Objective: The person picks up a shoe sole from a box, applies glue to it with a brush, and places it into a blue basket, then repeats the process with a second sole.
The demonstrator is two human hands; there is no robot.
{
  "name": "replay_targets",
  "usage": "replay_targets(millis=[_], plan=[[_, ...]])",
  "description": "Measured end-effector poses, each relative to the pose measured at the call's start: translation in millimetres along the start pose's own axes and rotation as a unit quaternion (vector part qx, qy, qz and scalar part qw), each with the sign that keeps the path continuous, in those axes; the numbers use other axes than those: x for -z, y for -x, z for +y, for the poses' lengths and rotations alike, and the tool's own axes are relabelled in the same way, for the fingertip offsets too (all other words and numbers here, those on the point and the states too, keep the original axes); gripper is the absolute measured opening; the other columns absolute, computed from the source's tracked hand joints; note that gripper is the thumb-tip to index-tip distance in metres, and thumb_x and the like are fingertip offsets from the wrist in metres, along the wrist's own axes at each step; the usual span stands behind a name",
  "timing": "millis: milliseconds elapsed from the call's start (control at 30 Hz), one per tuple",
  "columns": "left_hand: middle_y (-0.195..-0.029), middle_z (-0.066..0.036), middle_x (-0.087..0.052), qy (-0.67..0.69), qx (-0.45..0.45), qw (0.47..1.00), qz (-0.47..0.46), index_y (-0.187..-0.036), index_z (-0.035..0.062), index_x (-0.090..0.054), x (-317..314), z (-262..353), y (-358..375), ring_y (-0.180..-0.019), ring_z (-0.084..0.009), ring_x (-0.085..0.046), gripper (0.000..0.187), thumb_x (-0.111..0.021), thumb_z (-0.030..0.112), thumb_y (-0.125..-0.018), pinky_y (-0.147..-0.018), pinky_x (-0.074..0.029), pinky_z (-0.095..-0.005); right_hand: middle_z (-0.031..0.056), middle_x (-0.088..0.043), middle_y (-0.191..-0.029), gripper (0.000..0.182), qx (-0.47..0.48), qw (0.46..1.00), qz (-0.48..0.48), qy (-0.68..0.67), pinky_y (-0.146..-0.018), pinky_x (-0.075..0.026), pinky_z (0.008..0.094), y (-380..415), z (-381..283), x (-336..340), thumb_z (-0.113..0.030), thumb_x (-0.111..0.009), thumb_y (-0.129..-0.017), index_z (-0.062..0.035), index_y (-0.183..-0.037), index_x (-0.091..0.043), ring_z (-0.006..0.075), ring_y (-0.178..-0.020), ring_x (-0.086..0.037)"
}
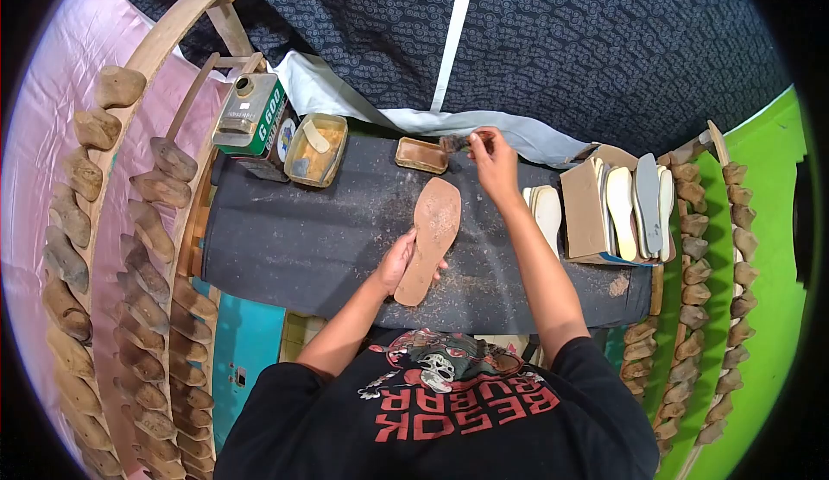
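Brown sole [438, 221] at centre frame, held over the dark cloth [285, 230], wide end up and leaning right, narrow end toward the shirt. Left hand [397, 260] grasps it at the narrower half: palm along the left edge, fingertips showing past the right edge, so the fingers run underneath. Right hand [494, 159], upper centre-right, pinches a small dark tool [453, 144] beside the right end of a shallow tray [420, 169]; contact with the tray cannot be told.

Handling (judged): sole looks thin and light, fairly stiff with some flex, unlikely to break. Face looks mottled, possibly tacky or slick; best hold is by the edges or from beneath at the narrow half.

Edges and room: widest open stretch of cloth lies left of the sole, strewn with crumbs. Upper left is bounded by a tub [296, 177] and a metal can [250, 117]; right by loose pale insoles [546, 212] and a cardboard box [580, 217]. Near cloth edge runs just below the sole, close to the body.
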State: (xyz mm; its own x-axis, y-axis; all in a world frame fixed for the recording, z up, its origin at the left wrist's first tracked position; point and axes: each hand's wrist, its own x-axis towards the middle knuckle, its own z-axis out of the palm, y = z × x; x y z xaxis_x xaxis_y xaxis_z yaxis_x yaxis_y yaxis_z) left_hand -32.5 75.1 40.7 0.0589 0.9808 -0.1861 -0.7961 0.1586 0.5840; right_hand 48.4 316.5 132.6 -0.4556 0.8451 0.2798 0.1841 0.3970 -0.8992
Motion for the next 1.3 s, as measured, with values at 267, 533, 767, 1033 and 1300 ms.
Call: replay_targets(millis=[267,533,767,1033,1300], plan=[[-0.101,-0.017,-0.070,0.025,-0.010,1.000,0.002,-0.136,0.0033,-0.050,6,3,9,-0.088,-0.0269,-0.071,0.062,-0.027,0.052,-0.106,-0.073,-0.060,-0.0388,0.0179,-0.073,-0.083,0.022,0.009,0.995,-0.043,0.090,-0.069,-0.054,0.0368,-10,43,-55,-0.020,-0.068,-0.093,0.0014,-0.099,-0.068,0.0262,-0.072,-0.072],[-0.117,-0.013,-0.066,-0.002,-0.035,0.999,0.007,-0.139,0.0050,-0.049,15,14,13,-0.096,-0.0263,-0.069,0.058,-0.029,0.049,-0.107,-0.075,-0.060,-0.0408,0.0214,-0.072,-0.082,0.022,-0.004,0.986,0.017,0.167,-0.070,-0.056,0.0390,-10,55,-40,-0.016,-0.070,-0.086,0.0038,-0.093,-0.068,0.0322,-0.073,-0.072],[-0.119,-0.013,-0.064,0.010,-0.009,1.000,-0.026,-0.142,0.0069,-0.044,10,3,4,-0.096,-0.0272,-0.069,0.055,-0.029,0.046,-0.107,-0.074,-0.060,-0.0406,0.0195,-0.072,-0.080,0.021,-0.019,0.994,0.021,0.101,-0.069,-0.056,0.0368,-3,52,-31,-0.016,-0.069,-0.089,0.0036,-0.098,-0.068,0.0286,-0.073,-0.073],[-0.110,-0.018,-0.068,0.021,0.010,0.999,-0.042,-0.138,0.0027,-0.050,7,6,2,-0.092,-0.0298,-0.070,0.060,-0.026,0.049,-0.107,-0.075,-0.060,-0.0419,0.0154,-0.073,-0.083,0.019,-0.029,0.997,0.023,0.064,-0.066,-0.056,0.0331,5,49,-27,-0.015,-0.069,-0.093,0.0031,-0.099,-0.068,0.0187,-0.071,-0.072],[-0.104,-0.019,-0.070,-0.002,-0.045,0.999,-0.005,-0.136,0.0038,-0.052,0,19,-9,-0.089,-0.0269,-0.070,0.063,-0.025,0.053,-0.106,-0.078,-0.059,-0.0389,0.0105,-0.068,-0.086,0.022,-0.011,0.974,0.124,-0.188,-0.061,-0.055,0.0263,25,-8,13,-0.018,-0.063,-0.101,0.0026,-0.109,-0.060,0.0145,-0.070,-0.067]])
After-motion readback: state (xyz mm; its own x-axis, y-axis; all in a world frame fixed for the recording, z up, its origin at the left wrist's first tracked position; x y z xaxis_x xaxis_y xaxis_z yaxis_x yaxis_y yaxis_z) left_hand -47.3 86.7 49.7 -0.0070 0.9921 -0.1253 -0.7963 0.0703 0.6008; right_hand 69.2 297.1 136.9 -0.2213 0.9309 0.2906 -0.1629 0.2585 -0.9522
